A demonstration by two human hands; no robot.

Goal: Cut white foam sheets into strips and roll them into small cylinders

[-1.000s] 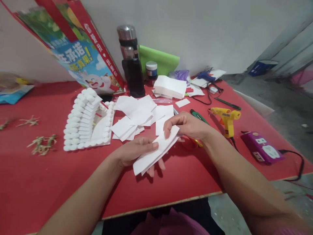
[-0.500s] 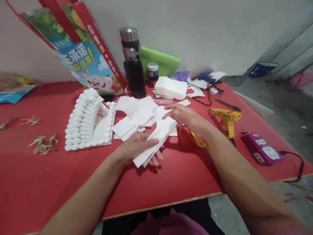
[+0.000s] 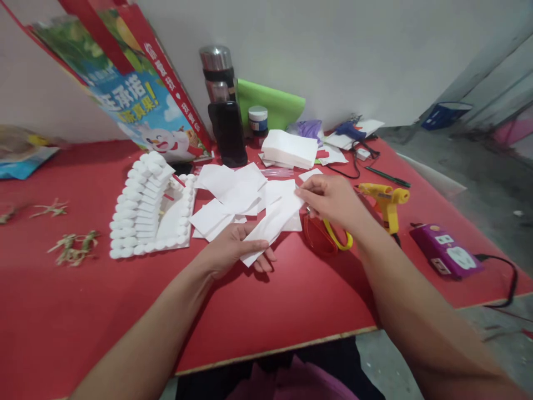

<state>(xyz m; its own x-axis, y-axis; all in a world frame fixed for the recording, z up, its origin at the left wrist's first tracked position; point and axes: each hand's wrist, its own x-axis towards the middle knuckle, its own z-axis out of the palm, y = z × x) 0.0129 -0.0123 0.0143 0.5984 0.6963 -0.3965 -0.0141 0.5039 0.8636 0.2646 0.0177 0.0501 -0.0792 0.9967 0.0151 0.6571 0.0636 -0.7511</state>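
Folded white paper strips (image 3: 266, 225) lie slantwise between my hands over the red table. My left hand (image 3: 239, 247) grips their lower end, thumb on top and fingers underneath. At the upper right end, my right hand (image 3: 327, 200) pinches the paper between thumb and fingertips. Behind them is a loose pile of white paper pieces (image 3: 233, 186), partly overlapped by the strips. A white model with stepped rows and rounded edging (image 3: 139, 211) stands left of the pile. Scissors with red and yellow handles (image 3: 328, 236) lie just below my right hand.
A yellow glue gun (image 3: 387, 200) and a purple power strip (image 3: 447, 253) with a cable are at the right. A thermos (image 3: 216, 61), a black phone (image 3: 229, 133) and a printed bag (image 3: 137, 100) stand at the back. Small twine figures (image 3: 75, 247) lie at the left.
My right hand has gone from open fingers above the strips to a pinch on their upper end. The strips have shifted slightly up and right, their lower ends no longer fanned.
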